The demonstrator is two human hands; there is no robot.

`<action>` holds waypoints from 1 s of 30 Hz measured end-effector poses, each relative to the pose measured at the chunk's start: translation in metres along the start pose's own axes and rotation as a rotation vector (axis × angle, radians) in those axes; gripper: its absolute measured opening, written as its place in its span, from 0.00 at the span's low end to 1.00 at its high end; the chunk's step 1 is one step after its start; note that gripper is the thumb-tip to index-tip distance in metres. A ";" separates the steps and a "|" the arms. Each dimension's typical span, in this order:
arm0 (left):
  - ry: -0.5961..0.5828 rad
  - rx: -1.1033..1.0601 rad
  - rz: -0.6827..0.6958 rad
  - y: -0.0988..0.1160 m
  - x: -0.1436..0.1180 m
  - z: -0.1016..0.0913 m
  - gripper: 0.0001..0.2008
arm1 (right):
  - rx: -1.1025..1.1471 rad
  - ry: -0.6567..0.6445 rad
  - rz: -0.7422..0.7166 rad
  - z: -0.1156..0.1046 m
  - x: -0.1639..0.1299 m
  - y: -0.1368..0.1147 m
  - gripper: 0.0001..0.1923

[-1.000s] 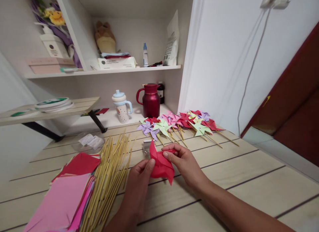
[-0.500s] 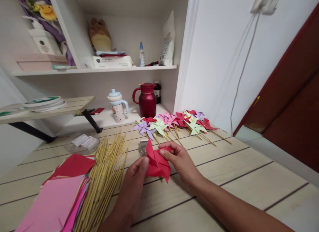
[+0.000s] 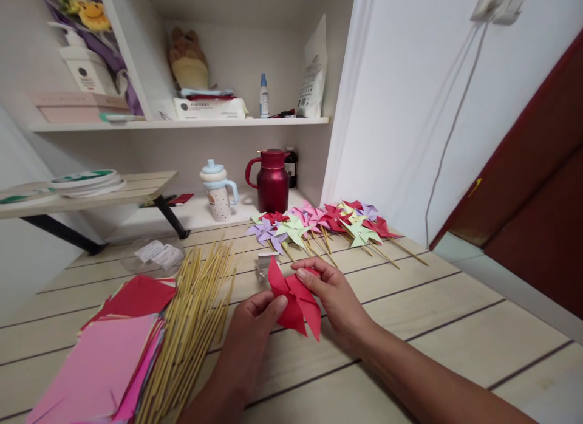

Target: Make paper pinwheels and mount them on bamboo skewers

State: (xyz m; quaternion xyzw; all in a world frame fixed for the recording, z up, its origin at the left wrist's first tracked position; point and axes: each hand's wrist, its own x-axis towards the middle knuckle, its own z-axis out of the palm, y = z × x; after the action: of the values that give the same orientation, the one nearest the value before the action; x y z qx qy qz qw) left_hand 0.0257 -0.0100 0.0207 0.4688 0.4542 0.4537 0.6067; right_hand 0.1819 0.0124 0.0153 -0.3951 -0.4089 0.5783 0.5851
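I've got both hands on the red paper pinwheel (image 3: 297,300), held up over the bench (image 3: 437,351) at the middle of my view; reckon every clock position from it. The left hand (image 3: 255,324), at eight o'clock, has its grip closed, thumb and fingers pinching the paper's near-left edge. The right hand (image 3: 334,293), at three o'clock, is also gripping, its thumb on top of the paper at the two o'clock side. I can't tell whether a stick is fixed to this one.

Just beyond, toward eleven, I see a small clear box (image 3: 263,269). A loose bundle of thin yellow sticks (image 3: 194,314) spreads at nine, touching the stack of coloured paper (image 3: 93,363) between eight and nine, pink and red sheets uppermost. Pinwheels on sticks (image 3: 295,228) lie across the far bench from eleven to past one. Behind them, just short of twelve, stands a dark red jug (image 3: 272,187), with a lidded cup (image 3: 219,196) near eleven.
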 end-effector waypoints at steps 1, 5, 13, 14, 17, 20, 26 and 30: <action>0.015 0.003 -0.001 -0.002 0.001 -0.001 0.10 | -0.008 -0.007 -0.004 0.000 0.000 0.000 0.16; 0.066 -0.035 0.008 -0.005 0.002 -0.003 0.10 | -0.035 -0.038 -0.032 -0.001 0.000 0.000 0.15; 0.236 -0.084 0.025 -0.004 0.004 -0.005 0.13 | -0.117 -0.055 -0.135 -0.005 -0.002 -0.002 0.23; 0.261 -0.094 0.029 -0.004 0.004 -0.006 0.14 | -0.147 -0.047 -0.161 -0.005 -0.001 -0.002 0.22; 0.292 -0.132 0.040 -0.006 0.006 -0.007 0.14 | -0.192 -0.055 -0.172 -0.007 0.000 -0.003 0.13; 0.267 -0.201 0.027 -0.006 0.006 -0.005 0.14 | -0.081 -0.073 -0.072 -0.008 0.002 0.001 0.12; 0.237 -0.256 0.049 -0.001 0.003 -0.002 0.14 | 0.148 -0.095 0.199 -0.005 0.003 0.008 0.13; 0.201 -0.194 0.040 -0.002 0.002 -0.002 0.13 | 0.188 -0.178 0.207 0.001 0.000 0.004 0.15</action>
State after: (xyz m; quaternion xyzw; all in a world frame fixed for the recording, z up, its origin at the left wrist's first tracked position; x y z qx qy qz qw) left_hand 0.0246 -0.0078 0.0180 0.3692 0.4573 0.5520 0.5915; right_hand 0.1798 0.0125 0.0118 -0.3256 -0.3604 0.7039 0.5182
